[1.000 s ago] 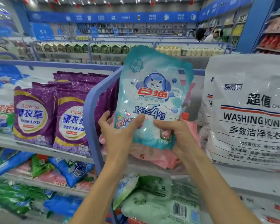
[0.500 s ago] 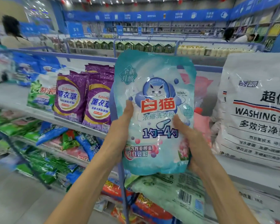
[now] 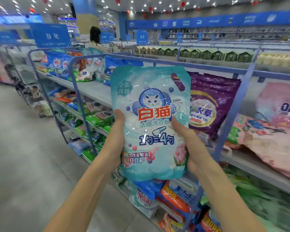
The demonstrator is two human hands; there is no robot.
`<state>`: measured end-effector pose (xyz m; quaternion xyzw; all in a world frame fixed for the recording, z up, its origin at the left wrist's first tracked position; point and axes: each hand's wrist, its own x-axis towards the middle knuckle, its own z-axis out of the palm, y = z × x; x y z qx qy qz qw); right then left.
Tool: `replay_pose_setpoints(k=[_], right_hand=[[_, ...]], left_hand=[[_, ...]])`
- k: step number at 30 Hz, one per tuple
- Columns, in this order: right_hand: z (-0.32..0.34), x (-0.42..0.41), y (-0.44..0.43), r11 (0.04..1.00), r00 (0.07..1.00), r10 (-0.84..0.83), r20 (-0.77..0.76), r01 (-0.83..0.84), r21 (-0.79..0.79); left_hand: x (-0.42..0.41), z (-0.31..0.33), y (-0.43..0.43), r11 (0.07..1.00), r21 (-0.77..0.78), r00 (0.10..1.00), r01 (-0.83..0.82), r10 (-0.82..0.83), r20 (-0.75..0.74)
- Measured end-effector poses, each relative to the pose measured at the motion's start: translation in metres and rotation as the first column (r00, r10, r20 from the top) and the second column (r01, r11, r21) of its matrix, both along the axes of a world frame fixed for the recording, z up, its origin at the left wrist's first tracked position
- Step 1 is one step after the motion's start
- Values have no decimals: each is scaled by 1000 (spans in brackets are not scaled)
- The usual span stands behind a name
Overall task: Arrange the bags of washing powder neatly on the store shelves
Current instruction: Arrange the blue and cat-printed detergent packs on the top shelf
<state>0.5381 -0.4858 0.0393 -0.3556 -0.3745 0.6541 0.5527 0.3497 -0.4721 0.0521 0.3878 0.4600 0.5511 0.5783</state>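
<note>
Glossy teal plastic washing-powder bag with a cat logo point(image 3: 151, 123) held upright at frame centre, off the shelf.
Left hand point(image 3: 115, 141) clamps its 9 o'clock edge, right hand point(image 3: 188, 144) its 3 o'clock edge. Purple powder bag point(image 3: 213, 104) shelved behind at 2 o'clock; held bag not yet placed.

Single head-worn view, facing forward and down, close over shelves point(image 3: 94, 91), along aisle

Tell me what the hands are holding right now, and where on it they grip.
Both hands hold one light blue washing powder bag upright: the left hand grips its lower left edge, the right hand its lower right edge.
</note>
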Motion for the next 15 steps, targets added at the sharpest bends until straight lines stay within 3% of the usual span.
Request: replay_pose_setpoints(k=[7,15], right_hand=[[-3,-153,59,993,993,101,-56,-104,-58],[-6,-257,136,982,986,159,-45,-163,-98]], left_hand=[[-150,-6,34,987,-56,986,-149,153,61],[-255,-25,98,978,-144,982,-153,167,91]])
